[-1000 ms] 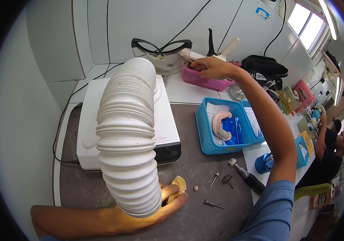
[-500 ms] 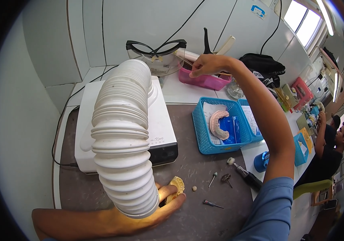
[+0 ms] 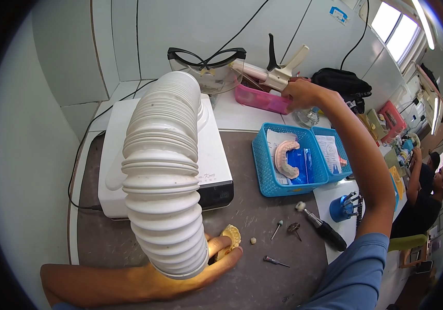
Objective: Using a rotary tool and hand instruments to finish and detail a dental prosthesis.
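My left hand (image 3: 211,271), partly hidden by a ribbed white hose (image 3: 162,181), is closed on a yellow dental cast (image 3: 232,235) over the grey mat (image 3: 252,274). My right hand (image 3: 306,95) has curled fingers at the right end of a pink tray (image 3: 255,101); what they grip is hidden. A white dispensing gun (image 3: 275,79) lies across that tray. By the cast are a small pale piece (image 3: 253,241) and loose rotary burs (image 3: 293,227).
The hose rises over a white machine (image 3: 113,191). Blue baskets (image 3: 260,170) hold a pink cast (image 3: 283,160). Right of the mat are a handpiece (image 3: 324,232) and blue bur holder (image 3: 340,209); goggles (image 3: 206,64) sit behind. Another person (image 3: 412,217) works at far right.
My right hand has moved rightward from the left part of the pink tray to its right end, uncovering more of the dispensing gun. My left hand stays on the yellow cast.
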Action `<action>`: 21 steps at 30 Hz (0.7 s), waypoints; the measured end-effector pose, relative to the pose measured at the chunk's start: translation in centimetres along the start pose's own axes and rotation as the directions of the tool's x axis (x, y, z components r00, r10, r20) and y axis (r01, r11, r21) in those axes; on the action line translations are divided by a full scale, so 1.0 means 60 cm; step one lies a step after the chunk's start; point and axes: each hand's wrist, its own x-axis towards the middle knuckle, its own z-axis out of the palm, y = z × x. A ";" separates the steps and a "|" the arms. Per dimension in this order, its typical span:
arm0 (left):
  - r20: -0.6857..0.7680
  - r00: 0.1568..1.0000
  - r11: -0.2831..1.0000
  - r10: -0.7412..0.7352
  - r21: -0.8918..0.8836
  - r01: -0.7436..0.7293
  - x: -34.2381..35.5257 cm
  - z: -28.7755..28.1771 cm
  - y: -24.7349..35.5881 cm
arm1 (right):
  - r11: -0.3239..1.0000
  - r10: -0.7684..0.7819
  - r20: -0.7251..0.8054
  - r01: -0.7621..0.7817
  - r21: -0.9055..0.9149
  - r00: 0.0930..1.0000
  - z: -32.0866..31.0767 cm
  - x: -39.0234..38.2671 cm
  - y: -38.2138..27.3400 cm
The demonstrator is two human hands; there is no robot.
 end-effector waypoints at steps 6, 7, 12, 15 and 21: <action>0.020 0.999 0.999 -0.046 0.025 0.046 -0.004 -0.015 0.019 | 0.989 -0.072 -0.066 0.079 0.124 0.995 0.021 0.035 -0.016; 0.027 0.999 0.999 -0.041 0.026 0.041 -0.002 -0.015 0.018 | 0.989 -0.067 -0.063 0.075 0.126 0.996 0.020 0.036 -0.014; 0.008 0.999 0.999 -0.035 0.021 0.035 0.000 -0.012 0.014 | 0.996 -0.060 -0.030 0.062 0.068 0.998 0.007 0.038 -0.013; -0.008 1.000 1.000 -0.024 0.014 0.024 0.000 -0.007 0.015 | 0.983 -0.107 -0.091 0.119 0.143 0.990 0.027 0.046 0.009; 0.012 0.999 0.999 -0.042 0.032 0.042 -0.001 -0.010 0.015 | 0.969 0.148 -0.317 -0.073 0.236 0.937 -0.072 -0.004 -0.033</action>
